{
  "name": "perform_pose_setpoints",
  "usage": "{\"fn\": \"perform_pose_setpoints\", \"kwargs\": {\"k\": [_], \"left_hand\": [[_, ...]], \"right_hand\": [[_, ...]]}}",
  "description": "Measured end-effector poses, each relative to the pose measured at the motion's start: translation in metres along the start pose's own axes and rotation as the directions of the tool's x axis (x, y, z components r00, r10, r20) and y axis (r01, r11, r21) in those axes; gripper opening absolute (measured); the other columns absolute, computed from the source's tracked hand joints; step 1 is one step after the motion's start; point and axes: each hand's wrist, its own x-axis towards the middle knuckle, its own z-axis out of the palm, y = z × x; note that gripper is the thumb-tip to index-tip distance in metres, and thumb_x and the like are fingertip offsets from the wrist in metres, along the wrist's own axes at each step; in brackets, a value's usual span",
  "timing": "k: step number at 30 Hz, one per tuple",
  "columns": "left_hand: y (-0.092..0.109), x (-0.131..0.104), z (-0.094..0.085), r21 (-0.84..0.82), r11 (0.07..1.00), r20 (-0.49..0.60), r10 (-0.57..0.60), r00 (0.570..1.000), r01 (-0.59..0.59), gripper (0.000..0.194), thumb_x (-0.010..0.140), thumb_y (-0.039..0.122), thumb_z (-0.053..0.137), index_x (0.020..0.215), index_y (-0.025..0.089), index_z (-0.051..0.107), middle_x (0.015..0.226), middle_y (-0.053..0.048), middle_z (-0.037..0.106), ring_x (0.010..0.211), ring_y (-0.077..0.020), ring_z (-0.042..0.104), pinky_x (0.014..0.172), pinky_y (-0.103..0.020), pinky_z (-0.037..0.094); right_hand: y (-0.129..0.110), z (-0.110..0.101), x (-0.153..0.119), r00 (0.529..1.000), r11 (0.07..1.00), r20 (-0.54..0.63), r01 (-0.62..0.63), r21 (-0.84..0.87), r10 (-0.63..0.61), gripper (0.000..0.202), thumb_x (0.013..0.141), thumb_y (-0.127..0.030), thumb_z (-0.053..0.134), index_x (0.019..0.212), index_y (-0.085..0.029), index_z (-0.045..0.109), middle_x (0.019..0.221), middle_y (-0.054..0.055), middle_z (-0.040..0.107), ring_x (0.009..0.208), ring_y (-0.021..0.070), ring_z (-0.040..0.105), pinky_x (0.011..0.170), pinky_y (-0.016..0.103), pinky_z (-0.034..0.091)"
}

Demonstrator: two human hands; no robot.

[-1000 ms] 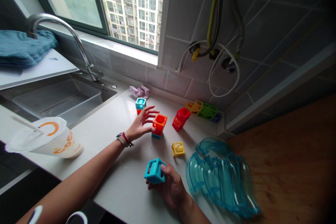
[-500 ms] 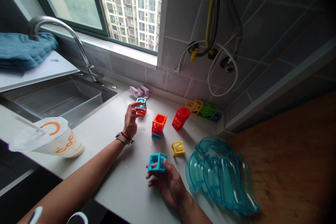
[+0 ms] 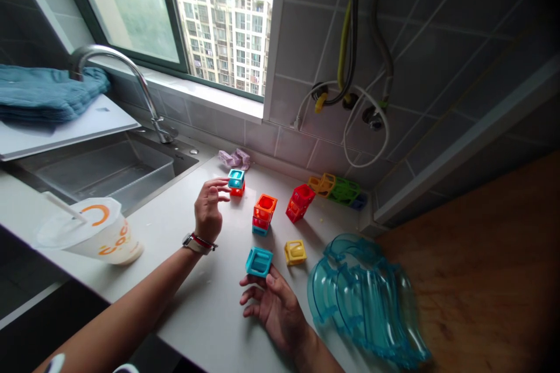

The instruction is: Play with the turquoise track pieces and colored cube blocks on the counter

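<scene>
Right hand [image 3: 280, 312], near the front edge of the white worktop [image 3: 210, 303]: fingers spread, thumb and a fingertip at a teal open-sided plastic cube [image 3: 259, 262]; whether they grip or merely touch it cannot be told. Left hand [image 3: 209, 213], farther back: fingers loosely bent, clasping nothing, beside a light-blue plastic cube [image 3: 236, 178] upon an orange-red plastic cube [image 3: 237, 192] near the back edge. A sideways brush could topple this pair; a slack hold could drop the teal cube. Left-hand contact and the teal cube's base are hard to make out; both forearms are cut off below.
</scene>
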Motion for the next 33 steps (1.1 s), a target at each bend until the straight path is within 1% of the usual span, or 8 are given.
{"fn": "perform_pose_setpoints", "kwargs": {"k": [2, 4, 8, 10, 15, 23, 28, 33], "left_hand": [[0.015, -0.013, -0.012, 0.042, 0.999, 0.056, -0.019, 0.998, 0.017, 0.032, 0.102, 0.044, 0.05, 0.103, 0.018, 0.068, 0.116, -0.011, 0.069, 0.09, -0.0197, 0.068, 0.07, -0.029, 0.055], [0.03, -0.03, -0.026, 0.094, 0.992, 0.246, -0.111, 0.963, 0.09, 0.028, 0.101, 0.042, 0.054, 0.107, 0.018, 0.069, 0.11, -0.011, 0.072, 0.091, -0.0212, 0.068, 0.075, -0.031, 0.056], [0.049, -0.069, -0.05, 0.243, 0.948, 0.671, -0.318, 0.67, 0.207, 0.037, 0.096, 0.037, 0.065, 0.132, 0.025, 0.064, 0.128, -0.012, 0.069, 0.111, -0.0272, 0.067, 0.091, -0.039, 0.057], [0.054, -0.085, -0.056, 0.282, 0.944, 0.726, -0.328, 0.604, 0.174, 0.055, 0.09, 0.034, 0.073, 0.142, 0.03, 0.056, 0.139, -0.012, 0.063, 0.122, -0.0298, 0.063, 0.097, -0.041, 0.055], [0.06, -0.096, -0.06, 0.312, 0.936, 0.71, -0.342, 0.616, 0.161, 0.056, 0.089, 0.033, 0.075, 0.142, 0.031, 0.057, 0.139, -0.011, 0.064, 0.117, -0.0284, 0.066, 0.098, -0.043, 0.056], [0.069, -0.09, -0.06, 0.329, 0.923, 0.763, -0.384, 0.52, 0.199, 0.062, 0.087, 0.033, 0.078, 0.144, 0.03, 0.055, 0.132, -0.01, 0.069, 0.114, -0.0278, 0.068, 0.098, -0.044, 0.056], [0.069, -0.082, -0.063, 0.287, 0.923, 0.702, -0.384, 0.6, 0.256, 0.058, 0.089, 0.03, 0.076, 0.143, 0.028, 0.055, 0.126, -0.011, 0.071, 0.111, -0.0276, 0.069, 0.096, -0.044, 0.056], [0.063, -0.053, -0.071, 0.17, 0.9, 0.372, -0.436, 0.82, 0.401, 0.065, 0.085, 0.034, 0.078, 0.143, 0.025, 0.051, 0.136, -0.013, 0.063, 0.114, -0.0279, 0.067, 0.097, -0.043, 0.056]], "right_hand": [[-0.001, 0.001, 0.0, 1.0, 1.0, 0.019, 0.0, -0.013, 0.001, 0.037, 0.093, -0.038, 0.064, 0.123, -0.014, 0.064, 0.108, 0.013, 0.072, 0.084, 0.02, 0.07, 0.068, 0.027, 0.055], [-0.001, 0.003, 0.0, 0.999, 1.0, 0.036, 0.0, -0.025, 0.001, 0.038, 0.092, -0.037, 0.065, 0.123, -0.014, 0.064, 0.105, 0.013, 0.072, 0.082, 0.0197, 0.07, 0.068, 0.027, 0.055], [0.0, 0.003, 0.0, 0.999, 0.999, 0.054, 0.002, -0.039, 0.001, 0.042, 0.091, -0.036, 0.066, 0.126, -0.014, 0.063, 0.104, 0.012, 0.073, 0.081, 0.0193, 0.071, 0.068, 0.028, 0.055], [0.002, 0.002, 0.001, 0.998, 0.999, 0.069, 0.002, -0.049, 0.001, 0.043, 0.091, -0.035, 0.066, 0.128, -0.015, 0.062, 0.1, 0.01, 0.073, 0.076, 0.0177, 0.07, 0.067, 0.028, 0.055], [0.009, -0.005, 0.004, 0.987, 0.995, 0.158, 0.024, -0.095, -0.008, 0.037, 0.094, -0.033, 0.063, 0.124, -0.011, 0.065, 0.047, -0.008, 0.051, 0.038, 0.0068, 0.036, 0.058, 0.024, 0.053], [0.01, -0.006, 0.007, 0.971, 0.994, 0.236, 0.049, -0.099, -0.025, 0.037, 0.094, -0.035, 0.063, 0.12, -0.01, 0.07, 0.037, -0.015, 0.033, 0.032, 0.0054, 0.017, 0.048, 0.021, 0.051], [0.01, -0.004, 0.005, 0.986, 0.994, 0.165, 0.052, -0.094, -0.036, 0.047, 0.091, -0.031, 0.066, 0.133, -0.011, 0.064, 0.039, -0.015, 0.033, 0.034, 0.0062, 0.018, 0.048, 0.021, 0.051], [0.011, -0.006, 0.005, 0.996, 0.995, 0.063, 0.063, -0.076, -0.059, 0.053, 0.089, -0.029, 0.067, 0.138, -0.011, 0.061, 0.04, -0.014, 0.036, 0.037, 0.0067, 0.021, 0.047, 0.022, 0.05]]}}
